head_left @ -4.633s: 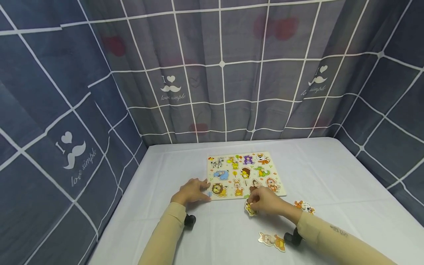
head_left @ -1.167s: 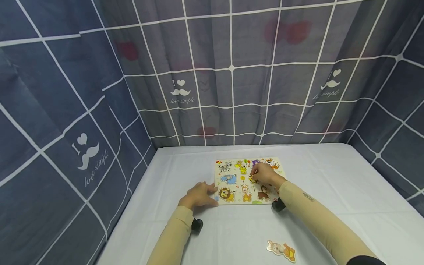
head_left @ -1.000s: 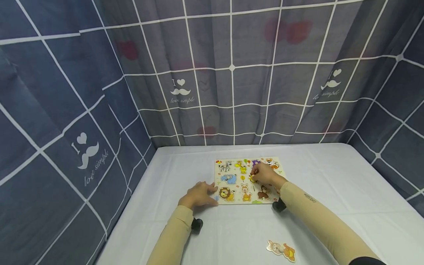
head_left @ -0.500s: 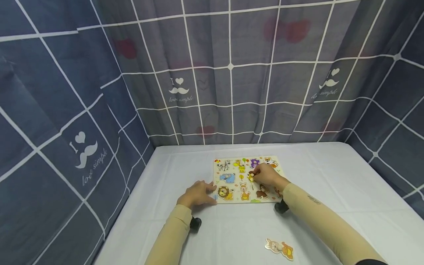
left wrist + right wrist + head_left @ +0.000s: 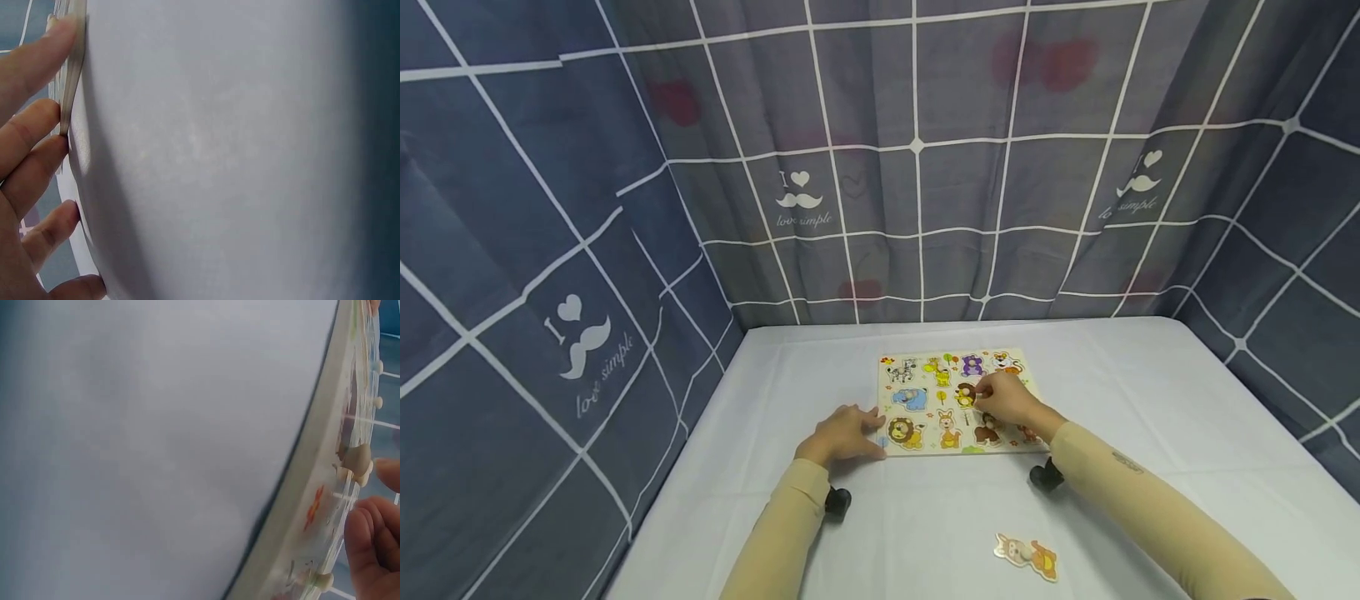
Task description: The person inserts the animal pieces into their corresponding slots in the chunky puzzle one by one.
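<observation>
My right hand (image 5: 1007, 397) is over the wooden animal puzzle board (image 5: 951, 447), its fingertips pinching at the right side of the hedgehog puzzle piece (image 5: 964, 396). In the right wrist view the thumb and fingers (image 5: 372, 537) are bent close to a small knob (image 5: 357, 459) standing up from the board; exact contact is hard to make out. At the board's lower left corner rests my left hand (image 5: 842, 432), fingers spread and touching the edge. The left wrist view shows its fingertips (image 5: 47, 115) against the board's side. Lion (image 5: 904, 432) and elephant (image 5: 910, 399) pictures lie close to it.
A loose kangaroo puzzle piece (image 5: 1026, 557) lies on the white tablecloth (image 5: 925, 525), nearer than the board. Dark checked curtains (image 5: 865, 167) enclose the table at the back and both sides.
My right hand picked the hedgehog piece off the cloth and brought it to the board's middle row, recently shifting slightly there. The loose tiger piece is no longer visible. My left hand stays put.
</observation>
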Demonstrator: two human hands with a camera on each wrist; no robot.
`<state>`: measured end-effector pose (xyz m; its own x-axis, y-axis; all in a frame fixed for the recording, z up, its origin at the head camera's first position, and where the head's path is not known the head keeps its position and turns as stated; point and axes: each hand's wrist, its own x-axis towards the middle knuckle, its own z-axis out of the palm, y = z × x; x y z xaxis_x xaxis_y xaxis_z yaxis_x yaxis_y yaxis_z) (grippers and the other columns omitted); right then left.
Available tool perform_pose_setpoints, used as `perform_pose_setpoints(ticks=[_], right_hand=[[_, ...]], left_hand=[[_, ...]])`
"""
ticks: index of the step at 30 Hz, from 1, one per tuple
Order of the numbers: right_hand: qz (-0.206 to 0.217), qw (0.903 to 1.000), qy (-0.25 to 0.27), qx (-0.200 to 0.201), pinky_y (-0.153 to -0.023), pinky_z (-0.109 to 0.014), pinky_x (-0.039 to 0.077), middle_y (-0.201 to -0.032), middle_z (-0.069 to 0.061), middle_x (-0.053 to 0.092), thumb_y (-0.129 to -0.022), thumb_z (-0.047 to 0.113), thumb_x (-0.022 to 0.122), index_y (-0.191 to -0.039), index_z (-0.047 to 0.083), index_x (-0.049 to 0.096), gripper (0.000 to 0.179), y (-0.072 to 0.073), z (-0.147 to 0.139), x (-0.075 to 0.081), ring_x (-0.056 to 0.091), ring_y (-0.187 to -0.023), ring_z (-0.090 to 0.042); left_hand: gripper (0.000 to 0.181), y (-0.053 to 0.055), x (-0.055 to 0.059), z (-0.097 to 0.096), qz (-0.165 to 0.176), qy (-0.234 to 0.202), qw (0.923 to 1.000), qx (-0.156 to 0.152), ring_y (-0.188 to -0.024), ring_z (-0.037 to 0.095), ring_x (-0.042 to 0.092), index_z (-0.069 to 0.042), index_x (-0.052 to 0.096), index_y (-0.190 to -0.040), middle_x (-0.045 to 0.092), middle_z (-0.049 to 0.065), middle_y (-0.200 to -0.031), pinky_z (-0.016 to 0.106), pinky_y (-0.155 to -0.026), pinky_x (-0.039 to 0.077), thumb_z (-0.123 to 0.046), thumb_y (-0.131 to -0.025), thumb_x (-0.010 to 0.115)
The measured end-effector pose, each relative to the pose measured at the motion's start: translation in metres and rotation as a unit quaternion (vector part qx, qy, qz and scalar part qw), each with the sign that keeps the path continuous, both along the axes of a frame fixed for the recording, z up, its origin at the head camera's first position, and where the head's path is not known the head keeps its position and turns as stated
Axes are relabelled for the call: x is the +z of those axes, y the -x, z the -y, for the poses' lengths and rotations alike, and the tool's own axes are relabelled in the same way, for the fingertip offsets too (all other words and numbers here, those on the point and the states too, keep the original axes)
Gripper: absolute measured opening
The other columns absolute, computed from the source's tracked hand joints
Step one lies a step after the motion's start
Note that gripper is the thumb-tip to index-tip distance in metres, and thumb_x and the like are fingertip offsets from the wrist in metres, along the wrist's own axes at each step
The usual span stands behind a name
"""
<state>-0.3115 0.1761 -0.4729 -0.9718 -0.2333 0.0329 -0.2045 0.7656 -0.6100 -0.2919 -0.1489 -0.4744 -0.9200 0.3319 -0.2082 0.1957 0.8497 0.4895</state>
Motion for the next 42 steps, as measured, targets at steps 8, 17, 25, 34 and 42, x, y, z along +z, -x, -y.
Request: perform_pose_setpoints(ticks=[8,17,25,34,42], right_hand=[[0.003,1.0,-0.004,-0.005,-0.076,-0.035,0.059,-0.096,-0.012,0.073,-0.088,0.01,0.071,-0.112,-0.007,0.07,0.029,-0.011,-0.006,0.0,0.065,-0.082,-0.016],[0.009,0.9996,0.009,0.024,-0.068,-0.027,0.052,-0.082,-0.001,0.067,-0.087,0.007,0.069,-0.103,-0.002,0.073,0.019,-0.034,-0.008,0.005,0.058,-0.075,-0.013],[0.022,0.9861,0.025,0.163,-0.059,-0.019,0.048,-0.076,0.005,0.066,-0.083,0.006,0.074,-0.094,0.004,0.075,0.012,-0.056,-0.011,0.011,0.053,-0.067,-0.003],[0.07,0.9734,0.037,0.215,-0.061,-0.018,0.05,-0.077,0.008,0.064,-0.083,0.009,0.075,-0.096,0.007,0.074,0.013,-0.079,-0.012,0.007,0.055,-0.068,0.0],[0.108,0.951,0.07,0.281,-0.059,-0.017,0.05,-0.073,0.012,0.065,-0.081,0.008,0.075,-0.094,0.011,0.075,0.013,-0.098,-0.017,0.004,0.055,-0.064,0.004]], left_hand=[[0.067,0.002,0.001,-0.001,-0.001,-0.003,1.0,0.0,-0.151,0.032,0.03,-0.025,0.065,-0.133,0.048,-0.009,-0.153,0.067,-0.117,0.027,-0.042,-0.071,0.087],[0.068,0.001,0.002,0.0,-0.002,0.0,1.0,0.001,-0.151,0.032,0.03,-0.026,0.064,-0.134,0.047,-0.009,-0.153,0.068,-0.116,0.028,-0.044,-0.071,0.086],[0.069,0.004,0.001,0.002,-0.004,0.007,1.0,-0.004,-0.152,0.033,0.028,-0.027,0.064,-0.135,0.046,-0.009,-0.154,0.07,-0.114,0.028,-0.045,-0.072,0.085],[0.068,0.003,-0.002,0.001,0.005,0.005,1.0,0.002,-0.153,0.033,0.027,-0.026,0.064,-0.135,0.046,-0.009,-0.154,0.07,-0.116,0.025,-0.043,-0.073,0.085],[0.067,0.004,-0.004,0.0,0.003,0.002,1.0,-0.001,-0.152,0.032,0.028,-0.027,0.064,-0.134,0.047,-0.009,-0.153,0.07,-0.116,0.026,-0.042,-0.072,0.086]])
